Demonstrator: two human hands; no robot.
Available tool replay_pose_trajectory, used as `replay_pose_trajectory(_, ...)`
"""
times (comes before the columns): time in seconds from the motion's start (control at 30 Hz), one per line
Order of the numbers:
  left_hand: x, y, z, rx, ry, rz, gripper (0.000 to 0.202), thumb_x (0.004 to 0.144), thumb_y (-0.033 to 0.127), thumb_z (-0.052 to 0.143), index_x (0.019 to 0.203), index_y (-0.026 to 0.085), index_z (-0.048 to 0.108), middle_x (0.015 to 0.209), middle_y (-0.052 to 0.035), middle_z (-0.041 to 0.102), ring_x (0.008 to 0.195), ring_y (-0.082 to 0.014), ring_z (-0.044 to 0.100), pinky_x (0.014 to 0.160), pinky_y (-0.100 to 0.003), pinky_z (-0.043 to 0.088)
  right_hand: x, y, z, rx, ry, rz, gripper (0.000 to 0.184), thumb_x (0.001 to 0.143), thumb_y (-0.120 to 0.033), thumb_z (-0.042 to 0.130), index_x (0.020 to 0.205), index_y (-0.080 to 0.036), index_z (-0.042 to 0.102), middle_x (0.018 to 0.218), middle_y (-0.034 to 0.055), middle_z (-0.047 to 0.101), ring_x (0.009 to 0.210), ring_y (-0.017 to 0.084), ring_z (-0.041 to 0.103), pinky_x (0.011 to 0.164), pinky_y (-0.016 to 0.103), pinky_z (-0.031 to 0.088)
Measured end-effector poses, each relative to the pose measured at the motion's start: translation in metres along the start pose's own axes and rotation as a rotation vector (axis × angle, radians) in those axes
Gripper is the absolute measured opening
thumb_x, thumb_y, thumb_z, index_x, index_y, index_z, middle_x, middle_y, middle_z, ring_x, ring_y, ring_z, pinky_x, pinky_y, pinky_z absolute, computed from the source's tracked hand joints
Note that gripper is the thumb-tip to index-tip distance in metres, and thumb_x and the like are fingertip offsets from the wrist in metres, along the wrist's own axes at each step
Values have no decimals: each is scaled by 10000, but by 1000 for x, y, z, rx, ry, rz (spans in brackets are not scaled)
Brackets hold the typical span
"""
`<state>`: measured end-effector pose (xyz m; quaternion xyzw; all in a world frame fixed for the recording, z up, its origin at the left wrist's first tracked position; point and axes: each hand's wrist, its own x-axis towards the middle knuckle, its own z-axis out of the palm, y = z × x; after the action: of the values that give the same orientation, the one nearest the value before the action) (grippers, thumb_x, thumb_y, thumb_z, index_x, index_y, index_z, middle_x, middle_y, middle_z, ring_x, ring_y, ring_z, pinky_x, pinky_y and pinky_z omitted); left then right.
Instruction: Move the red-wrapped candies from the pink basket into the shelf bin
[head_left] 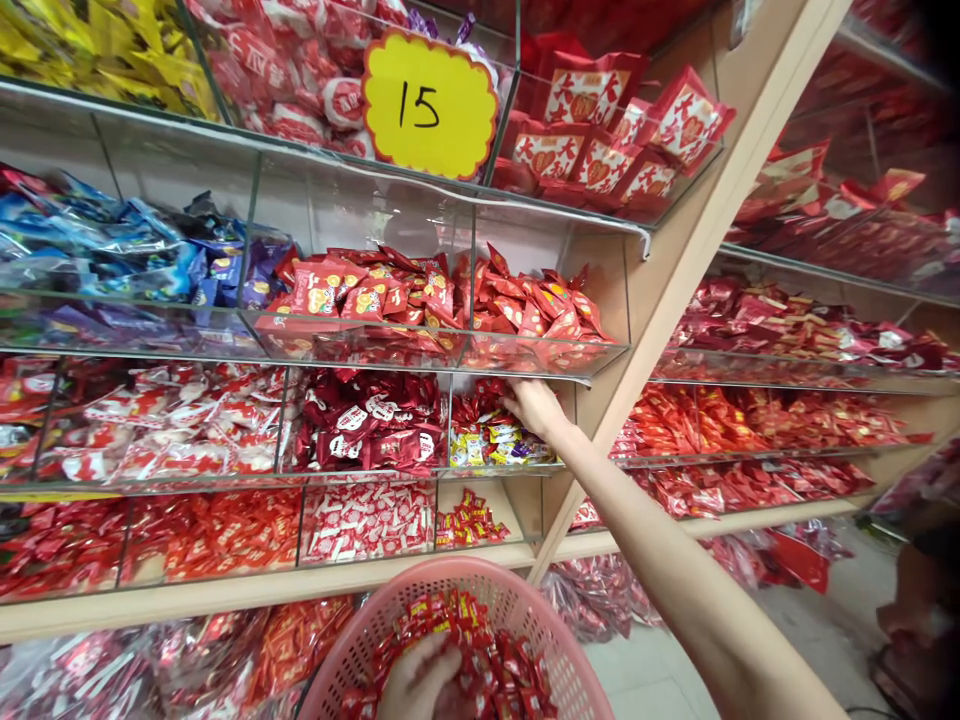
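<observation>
My right hand reaches into a clear shelf bin of small red and yellow wrapped candies; its fingers are hidden inside the bin behind the shelf above. My left hand rests at the bottom of the view inside a pink plastic basket, its fingers curled among several small red candy packets. Whether it grips any of them is unclear.
Clear bins of wrapped sweets fill the shelves: blue packets at left, red packets in the middle, dark red ones below. A yellow price tag reading 15 hangs above. A wooden shelf post slants to the right.
</observation>
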<state>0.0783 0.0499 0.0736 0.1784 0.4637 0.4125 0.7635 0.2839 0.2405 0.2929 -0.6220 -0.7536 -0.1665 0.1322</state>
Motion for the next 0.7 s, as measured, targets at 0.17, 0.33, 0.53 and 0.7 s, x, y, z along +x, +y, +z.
replay_pose_trajectory(0.17, -10, 37, 18, -144, 111, 165, 355, 723, 109, 681, 1032, 143, 508, 916, -74, 662, 823, -202, 682, 789, -358, 559, -62, -34, -4, 271, 203, -99, 302, 866, -267, 461, 1154, -188, 504, 1041, 98, 607, 993, 243, 513, 857, 359, 393)
replay_pose_trajectory(0.33, -18, 67, 39, -199, 80, 289, 195, 810, 71, 551, 984, 157, 536, 943, -65, 655, 863, -175, 675, 841, -332, 546, -144, -91, 16, 657, 100, -66, 316, 851, -230, 500, 1166, -236, 471, 1008, 51, 588, 902, 191, 557, 788, 317, 455)
replay_pose_trajectory(0.53, -28, 74, 49, -164, -84, 268, 175, 787, 316, 627, 833, 152, 585, 729, -21, 624, 717, -121, 634, 749, -248, 547, -182, -126, 41, 664, 8, -25, 353, 840, -194, 522, 1188, -215, 466, 1021, 63, 580, 958, 217, 533, 821, 360, 464)
replay_pose_trajectory(0.7, -22, 64, 43, -114, -58, 324, 314, 696, 191, 720, 988, 205, 606, 761, 12, 622, 731, -95, 613, 720, -203, 524, -186, -132, 47, 636, 30, -37, 398, 812, -141, 548, 1196, -205, 463, 1048, 69, 587, 972, 228, 531, 832, 377, 466)
